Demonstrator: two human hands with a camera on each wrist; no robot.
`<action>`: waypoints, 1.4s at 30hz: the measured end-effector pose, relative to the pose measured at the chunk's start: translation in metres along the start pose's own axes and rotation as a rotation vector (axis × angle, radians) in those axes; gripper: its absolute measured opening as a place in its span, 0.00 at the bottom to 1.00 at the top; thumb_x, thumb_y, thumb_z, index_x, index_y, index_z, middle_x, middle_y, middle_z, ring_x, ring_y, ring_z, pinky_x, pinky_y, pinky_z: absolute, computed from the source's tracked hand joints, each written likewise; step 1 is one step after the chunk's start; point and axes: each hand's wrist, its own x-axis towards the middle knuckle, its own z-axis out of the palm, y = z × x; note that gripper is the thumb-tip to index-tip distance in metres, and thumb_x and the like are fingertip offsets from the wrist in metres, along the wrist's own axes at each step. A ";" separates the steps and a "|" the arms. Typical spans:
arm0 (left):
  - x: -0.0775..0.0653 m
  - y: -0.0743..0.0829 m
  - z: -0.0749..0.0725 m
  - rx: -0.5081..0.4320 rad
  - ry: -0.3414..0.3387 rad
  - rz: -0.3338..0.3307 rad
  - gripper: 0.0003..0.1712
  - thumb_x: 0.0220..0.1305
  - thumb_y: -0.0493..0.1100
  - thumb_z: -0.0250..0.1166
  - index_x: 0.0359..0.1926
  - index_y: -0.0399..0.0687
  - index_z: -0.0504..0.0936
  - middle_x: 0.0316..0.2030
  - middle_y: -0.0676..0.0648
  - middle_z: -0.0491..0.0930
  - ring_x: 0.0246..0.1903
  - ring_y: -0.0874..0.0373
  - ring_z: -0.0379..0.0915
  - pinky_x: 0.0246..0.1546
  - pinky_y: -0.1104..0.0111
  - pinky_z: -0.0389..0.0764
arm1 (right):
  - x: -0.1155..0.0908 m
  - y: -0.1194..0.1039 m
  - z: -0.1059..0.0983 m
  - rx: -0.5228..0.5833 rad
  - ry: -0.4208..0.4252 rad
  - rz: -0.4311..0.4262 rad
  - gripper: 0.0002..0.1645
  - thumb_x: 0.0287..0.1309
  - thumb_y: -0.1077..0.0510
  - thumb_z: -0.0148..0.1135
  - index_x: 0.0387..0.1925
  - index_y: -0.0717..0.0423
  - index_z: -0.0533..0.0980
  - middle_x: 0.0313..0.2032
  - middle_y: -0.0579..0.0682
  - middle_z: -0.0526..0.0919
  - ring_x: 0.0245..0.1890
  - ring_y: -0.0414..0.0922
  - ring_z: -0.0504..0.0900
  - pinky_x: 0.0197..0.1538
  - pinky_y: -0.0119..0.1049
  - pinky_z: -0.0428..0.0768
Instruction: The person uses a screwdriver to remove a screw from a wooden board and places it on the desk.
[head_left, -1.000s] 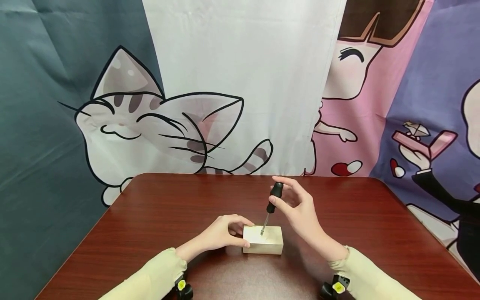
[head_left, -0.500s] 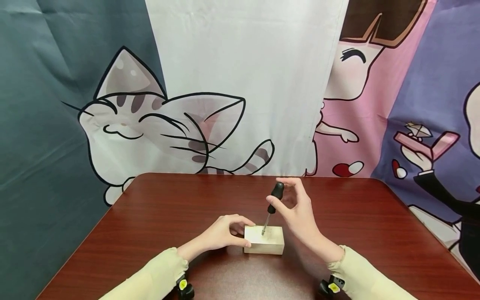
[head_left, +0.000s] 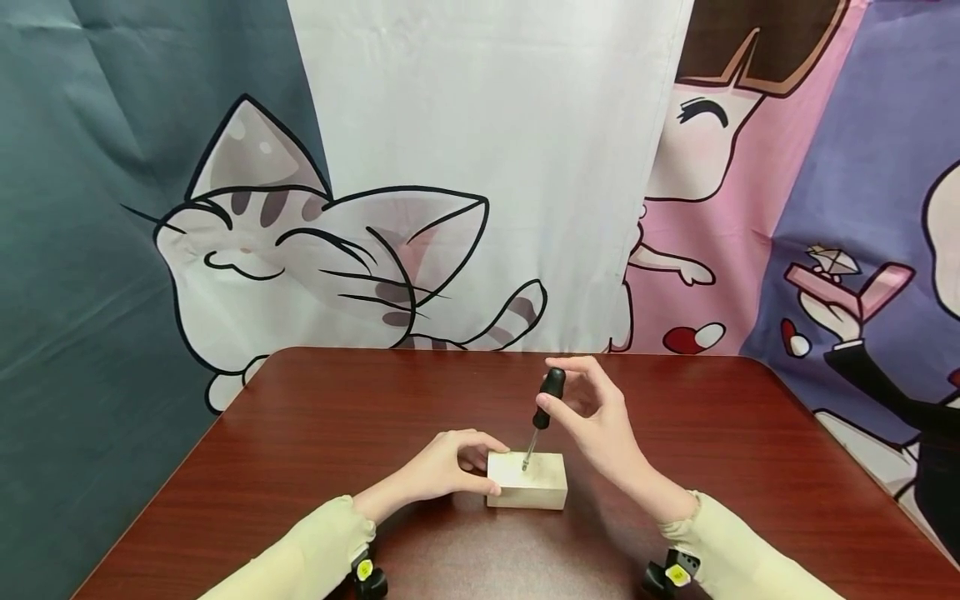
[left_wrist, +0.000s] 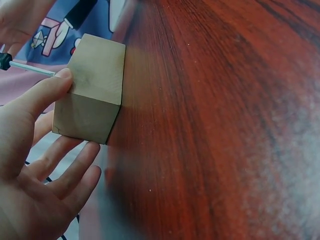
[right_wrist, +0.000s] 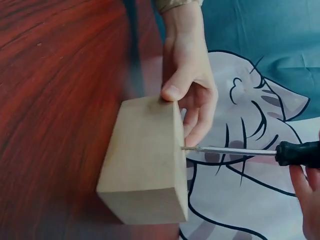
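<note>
A pale wooden block (head_left: pixel 527 481) lies on the table. My left hand (head_left: pixel 442 467) grips its left end, the thumb on the near side and a finger at the far top edge. Over the block my right hand (head_left: pixel 596 417) holds the black handle of a screwdriver (head_left: pixel 552 385) between thumb and fingers. The screwdriver leans slightly to the right, its metal shaft pointing down. In the right wrist view its tip meets a small screw (right_wrist: pixel 189 148) that stands out of the block's top face. The left wrist view shows the left thumb (left_wrist: pixel 62 75) against the block's edge.
The reddish-brown wooden table (head_left: pixel 337 400) reaches back to a cartoon-printed cloth (head_left: pixel 480 125) hanging behind it. Each sleeved wrist wears a small black camera, the left one (head_left: pixel 369 575) and the right one (head_left: pixel 667 575) both low over the near side.
The right hand's thumb and fingers shift slightly around the screwdriver handle, and its wrist turns a little. The left hand and block stay in place.
</note>
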 end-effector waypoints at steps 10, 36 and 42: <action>0.000 0.000 0.001 0.001 0.007 -0.006 0.25 0.52 0.50 0.78 0.53 0.59 0.83 0.43 0.51 0.86 0.39 0.66 0.83 0.43 0.68 0.84 | -0.004 0.005 0.006 0.203 -0.072 -0.079 0.25 0.68 0.73 0.50 0.63 0.62 0.61 0.50 0.48 0.82 0.47 0.40 0.85 0.48 0.34 0.85; -0.001 -0.002 0.001 0.004 0.012 0.014 0.25 0.51 0.49 0.78 0.52 0.59 0.83 0.43 0.51 0.86 0.38 0.67 0.83 0.42 0.70 0.84 | 0.004 -0.005 0.004 0.141 -0.029 0.046 0.20 0.65 0.65 0.61 0.57 0.55 0.74 0.45 0.41 0.87 0.43 0.42 0.89 0.43 0.34 0.86; -0.001 -0.003 0.002 0.008 0.014 0.012 0.25 0.51 0.50 0.78 0.52 0.60 0.83 0.43 0.51 0.86 0.38 0.66 0.83 0.42 0.68 0.84 | 0.000 -0.003 0.008 0.141 0.022 0.012 0.20 0.65 0.70 0.57 0.56 0.62 0.65 0.48 0.46 0.85 0.44 0.38 0.87 0.46 0.33 0.85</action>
